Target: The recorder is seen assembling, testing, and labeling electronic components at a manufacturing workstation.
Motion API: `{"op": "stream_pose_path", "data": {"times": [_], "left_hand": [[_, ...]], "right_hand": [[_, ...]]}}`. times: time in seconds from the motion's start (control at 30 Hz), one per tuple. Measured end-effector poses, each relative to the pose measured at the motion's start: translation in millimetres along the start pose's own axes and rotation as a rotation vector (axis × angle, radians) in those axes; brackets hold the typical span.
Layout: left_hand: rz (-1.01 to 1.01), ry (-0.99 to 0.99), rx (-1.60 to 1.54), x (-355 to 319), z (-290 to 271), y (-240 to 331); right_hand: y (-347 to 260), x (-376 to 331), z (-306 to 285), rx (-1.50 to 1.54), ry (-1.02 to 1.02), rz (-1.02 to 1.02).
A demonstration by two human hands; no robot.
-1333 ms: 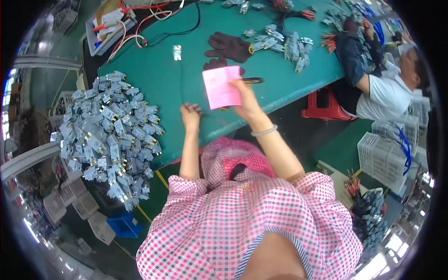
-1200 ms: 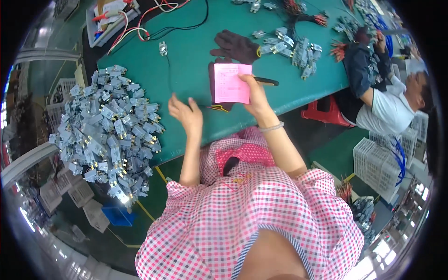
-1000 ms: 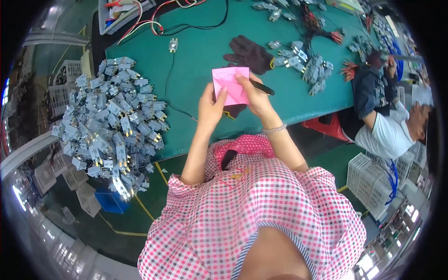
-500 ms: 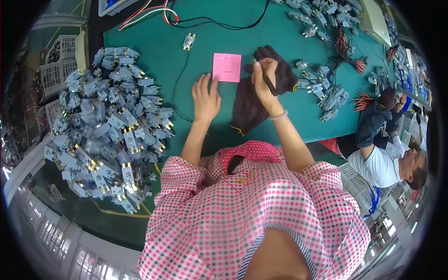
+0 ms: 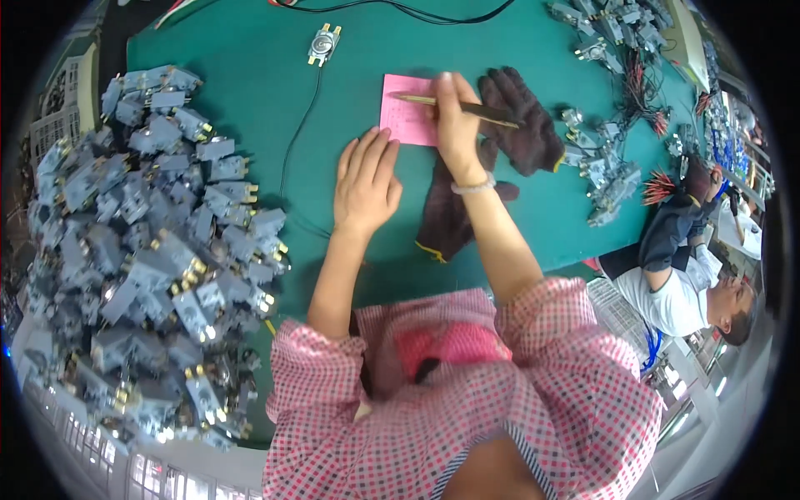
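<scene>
"The right hand [image 5: 458,129]: what was its condition?"

"Narrow. Thumb and fingers were closed around a dark pen [image 5: 493,115], its brass-coloured tip lying over the upper left part of the pink slip [image 5: 410,127]. Whether the tip touched the paper, I could not tell."

"Where was the slip?"

"Upper centre of the frame, on the green tabletop [image 5: 350,96], with its right side partly covered by the right hand."

"And the left hand [image 5: 365,187]?"

"Palm down, fingers extended side by side, holding nothing in a grip. The fingertips reached the slip's lower left corner."

"Adjacent items?"

"Two dark gloves: one [image 5: 527,125] right of the slip, the other [image 5: 448,212] below it, near the right wrist. A small metal-and-grey unit [image 5: 323,46] with a thin black wire [image 5: 302,129] lay above and left of the slip."

"Further out?"

"A large heap of grey parts [image 5: 154,250] filled the left of the frame; smaller clusters of similar parts [image 5: 608,179] lay at upper right. A co-worker [image 5: 671,300] sat at the right edge."
</scene>
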State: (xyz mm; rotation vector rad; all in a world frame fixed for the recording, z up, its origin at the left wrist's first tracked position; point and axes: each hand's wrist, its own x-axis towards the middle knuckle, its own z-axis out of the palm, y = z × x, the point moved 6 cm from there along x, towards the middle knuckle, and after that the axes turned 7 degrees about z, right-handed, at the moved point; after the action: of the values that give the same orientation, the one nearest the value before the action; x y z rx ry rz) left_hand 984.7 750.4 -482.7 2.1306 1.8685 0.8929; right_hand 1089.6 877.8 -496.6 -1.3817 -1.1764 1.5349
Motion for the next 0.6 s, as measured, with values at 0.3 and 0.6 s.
{"op": "stream_pose_path", "data": {"times": [0.3,0.6], "left_hand": [[-0.008,0.189,-0.024,66,12,-40],[0.071,-0.02,-0.178,67,2,-34]], "right_hand": [[-2,-18,0,-0.005,0.131,-0.2],[1,-17,-7,-0.116,0.211,-0.294]]}}
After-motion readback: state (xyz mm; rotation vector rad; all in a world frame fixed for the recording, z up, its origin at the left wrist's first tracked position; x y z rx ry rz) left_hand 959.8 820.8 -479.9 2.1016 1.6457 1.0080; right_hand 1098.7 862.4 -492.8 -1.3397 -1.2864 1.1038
